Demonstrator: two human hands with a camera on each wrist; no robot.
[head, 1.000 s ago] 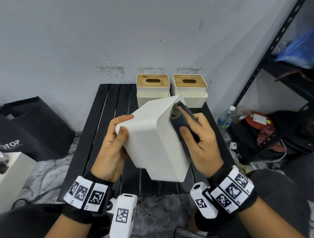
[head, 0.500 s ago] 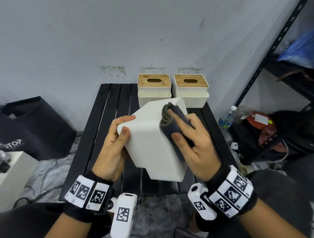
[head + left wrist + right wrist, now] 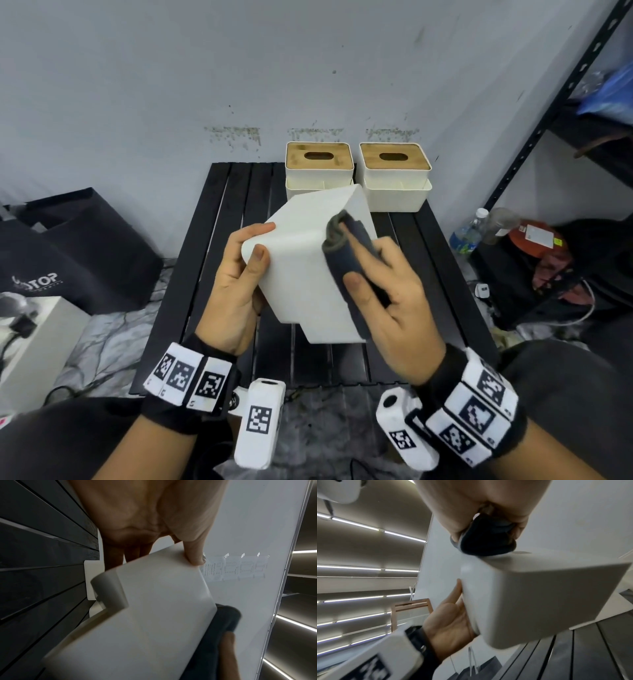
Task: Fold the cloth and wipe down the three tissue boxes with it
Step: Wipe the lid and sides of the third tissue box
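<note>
A white tissue box [image 3: 301, 274] [image 3: 154, 622] [image 3: 539, 595] is held tilted in the air over the black slatted table [image 3: 239, 212]. My left hand [image 3: 236, 284] grips its left side, thumb on the upper face. My right hand [image 3: 387, 291] holds a folded dark grey cloth [image 3: 346, 253] [image 3: 486, 540] [image 3: 221, 628] and presses it against the box's right face, near the edge. Two more white tissue boxes with wooden lids, one on the left [image 3: 319, 168] and one on the right [image 3: 394, 174], stand side by side at the table's far end by the wall.
A black metal shelf [image 3: 548, 113] stands at the right, with a water bottle [image 3: 467, 233], a bag and cables on the floor beside it. A dark bag [image 3: 75, 253] and a white box [image 3: 30, 342] lie at the left. The wall runs just behind the table.
My right hand has slid the cloth leftward along the box's right face toward the edge. The left hand keeps its grip, and the box has hardly moved.
</note>
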